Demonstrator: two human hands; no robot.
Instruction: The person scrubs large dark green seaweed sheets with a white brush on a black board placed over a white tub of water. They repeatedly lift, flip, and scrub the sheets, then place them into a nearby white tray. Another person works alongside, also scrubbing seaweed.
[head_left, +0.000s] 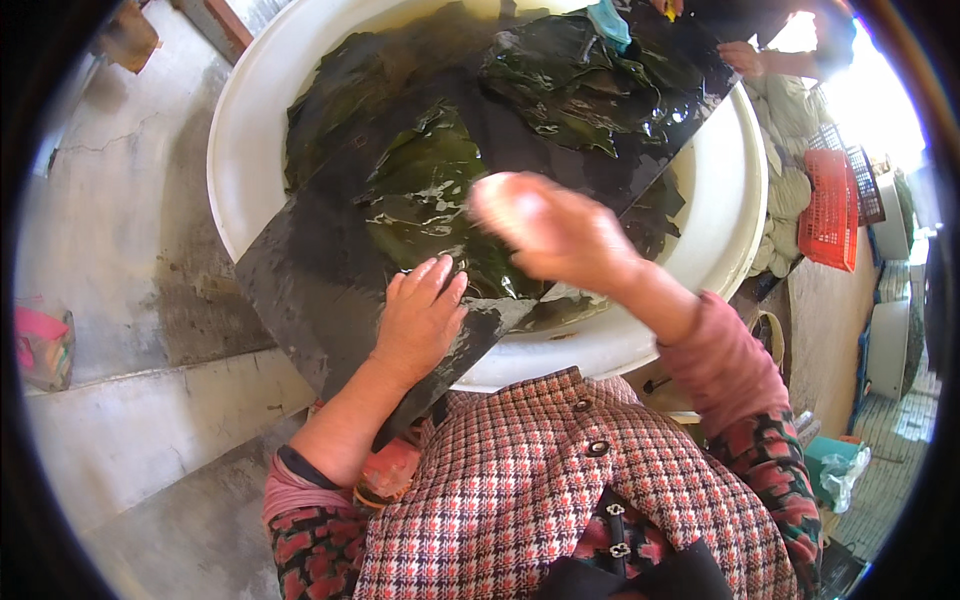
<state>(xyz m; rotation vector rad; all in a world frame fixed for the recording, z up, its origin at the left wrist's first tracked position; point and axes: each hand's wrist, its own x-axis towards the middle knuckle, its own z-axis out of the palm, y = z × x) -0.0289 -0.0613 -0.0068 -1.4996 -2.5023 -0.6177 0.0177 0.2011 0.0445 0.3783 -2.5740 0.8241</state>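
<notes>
A dark flat board (300, 277) lies slantwise across a big round white tub (244, 150). Broad wet dark-green leaves (427, 195) are spread in a layer on the board before me. My left hand (424, 315) rests palm down at their near edge, fingers a little apart, holding nothing. Over the right side of these leaves is my right hand (562, 229), blurred by motion. Its fingers look curled around something pale pink, but the blur hides whether that is an object or only the fingers.
A second leaf pile (570, 82) lies farther along the board, with a teal cloth (609, 28) beside it. Another person's hand (741, 58) touches the far board edge. Red plastic crates (829, 206) and pale sacks (784, 202) stand right; a wall (112, 187) rises left.
</notes>
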